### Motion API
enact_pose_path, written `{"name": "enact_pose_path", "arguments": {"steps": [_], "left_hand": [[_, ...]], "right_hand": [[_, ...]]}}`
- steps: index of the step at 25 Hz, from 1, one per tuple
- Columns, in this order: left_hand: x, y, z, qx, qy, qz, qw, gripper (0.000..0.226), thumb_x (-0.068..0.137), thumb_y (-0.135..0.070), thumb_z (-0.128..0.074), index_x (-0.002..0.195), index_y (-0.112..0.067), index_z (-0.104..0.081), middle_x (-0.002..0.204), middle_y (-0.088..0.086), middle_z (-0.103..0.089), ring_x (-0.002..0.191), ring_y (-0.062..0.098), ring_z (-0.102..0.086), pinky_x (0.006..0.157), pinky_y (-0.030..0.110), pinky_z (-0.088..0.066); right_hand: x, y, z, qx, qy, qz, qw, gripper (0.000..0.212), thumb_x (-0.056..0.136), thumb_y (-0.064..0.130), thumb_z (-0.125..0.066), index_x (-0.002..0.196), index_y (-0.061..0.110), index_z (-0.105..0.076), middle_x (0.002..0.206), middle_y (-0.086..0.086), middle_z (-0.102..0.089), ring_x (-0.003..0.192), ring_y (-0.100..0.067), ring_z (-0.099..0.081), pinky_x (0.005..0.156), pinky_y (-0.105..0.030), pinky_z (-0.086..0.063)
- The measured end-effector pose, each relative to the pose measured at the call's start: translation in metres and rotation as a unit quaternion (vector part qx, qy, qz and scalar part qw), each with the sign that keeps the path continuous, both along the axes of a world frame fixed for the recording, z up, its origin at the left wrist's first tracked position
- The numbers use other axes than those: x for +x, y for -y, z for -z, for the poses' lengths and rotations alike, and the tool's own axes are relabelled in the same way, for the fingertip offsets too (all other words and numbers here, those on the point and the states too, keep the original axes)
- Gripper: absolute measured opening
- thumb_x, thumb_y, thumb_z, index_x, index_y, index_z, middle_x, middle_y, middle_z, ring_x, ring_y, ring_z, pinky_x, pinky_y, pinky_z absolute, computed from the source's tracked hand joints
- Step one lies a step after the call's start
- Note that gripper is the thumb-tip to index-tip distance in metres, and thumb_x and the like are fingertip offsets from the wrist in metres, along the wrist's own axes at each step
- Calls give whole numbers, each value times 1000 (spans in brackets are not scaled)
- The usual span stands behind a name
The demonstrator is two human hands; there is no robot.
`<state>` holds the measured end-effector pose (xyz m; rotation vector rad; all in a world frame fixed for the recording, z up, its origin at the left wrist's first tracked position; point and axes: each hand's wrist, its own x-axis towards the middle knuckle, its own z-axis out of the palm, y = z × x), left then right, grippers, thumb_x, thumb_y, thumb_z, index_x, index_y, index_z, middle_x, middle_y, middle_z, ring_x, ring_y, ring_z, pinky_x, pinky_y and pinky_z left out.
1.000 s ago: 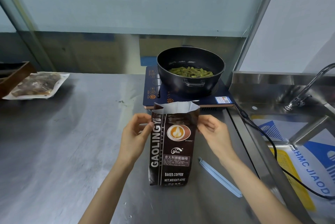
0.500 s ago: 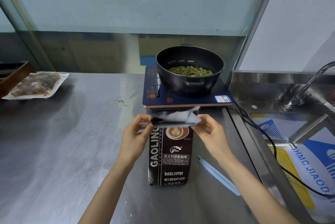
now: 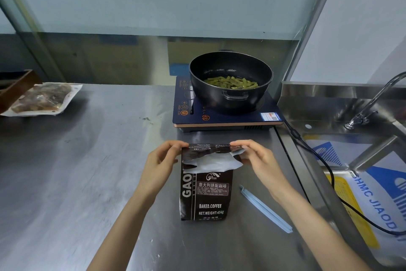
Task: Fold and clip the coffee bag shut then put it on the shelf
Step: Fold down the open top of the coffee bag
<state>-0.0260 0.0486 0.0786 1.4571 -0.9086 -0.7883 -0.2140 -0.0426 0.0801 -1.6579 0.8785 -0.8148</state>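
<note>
A dark brown coffee bag (image 3: pixel 208 196) stands upright on the steel counter (image 3: pixel 87 172). Its top is folded forward and down, with the silver inner lining showing over the front. My left hand (image 3: pixel 160 165) pinches the fold's left corner and my right hand (image 3: pixel 257 158) pinches its right corner. A long pale blue bag clip (image 3: pixel 264 211) lies flat on the counter just right of the bag, below my right wrist. No shelf is in view.
Behind the bag, a black pot (image 3: pixel 230 82) of green beans sits on a blue induction cooker (image 3: pixel 224 115). Its black cable (image 3: pixel 325 165) runs into the sink (image 3: pixel 329 104) at right, beside a tap (image 3: pixel 373 99). A sealed food pack (image 3: pixel 41 99) lies far left.
The bag's open top has been bent forward and pressed down over the front. Both hands have stayed on the corners and followed the fold down. The clip has not moved.
</note>
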Motion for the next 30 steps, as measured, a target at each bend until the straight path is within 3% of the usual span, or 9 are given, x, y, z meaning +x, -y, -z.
{"name": "enact_pose_path", "arguments": {"steps": [2,5,8,12,17,22,26,30], "left_hand": [[0,-1,-1,4,4,6,1000,22,90,-22,-45,80,-25,-64,87,-7,-67,86,5,-61,82,22,-46],[0,-3,1,-8,-3,35,999,12,87,-14,-51,88,-19,-62,87,-5,-66,74,-6,-62,70,10,-47],[-1,-6,5,-29,-18,58,998,23,86,-5,-50,96,-24,-58,100,-8,-65,85,-7,-63,68,5,-47],[-3,-6,9,-41,-32,62,997,35,86,0,-48,108,-27,-52,109,-14,-59,91,-9,-62,74,6,-48],[-3,-5,15,-20,-28,73,997,40,87,0,-47,122,-19,-46,111,-12,-58,96,-5,-60,78,4,-47],[-7,-3,24,-14,-26,52,998,28,86,1,-48,110,-13,-52,100,-7,-62,82,-13,-62,70,3,-47],[-6,0,31,-16,17,-7,1000,23,83,0,-53,88,-22,-57,90,0,-64,82,11,-63,71,6,-48],[-7,0,32,-9,27,-33,999,26,82,-1,-56,76,-27,-56,80,-3,-63,70,6,-60,63,5,-46]], "right_hand": [[-1,0,1,10,-6,-3,1000,32,94,18,-36,89,30,-64,97,13,-66,95,1,-59,82,-13,-47],[-3,-3,-1,30,-13,-23,999,23,92,21,-41,94,29,-62,99,15,-64,94,8,-57,80,-3,-42],[-5,-4,0,62,-14,-43,997,28,88,12,-50,109,31,-55,109,13,-60,96,14,-55,80,2,-41],[-3,-5,9,114,-20,-38,993,50,85,6,-54,130,25,-40,124,7,-49,117,-5,-46,97,-14,-38],[1,-4,18,99,-41,-10,994,37,82,2,-59,118,10,-54,113,0,-60,99,-6,-57,76,4,-42],[8,-5,24,63,-24,45,997,23,78,-2,-61,93,14,-59,87,0,-64,74,2,-59,69,-1,-45],[12,-5,28,17,-44,77,996,28,75,-1,-65,75,26,-58,75,6,-64,62,7,-59,65,-3,-46],[13,-4,32,6,-45,83,996,21,75,2,-65,81,22,-61,77,7,-64,70,-2,-60,68,-4,-47]]}}
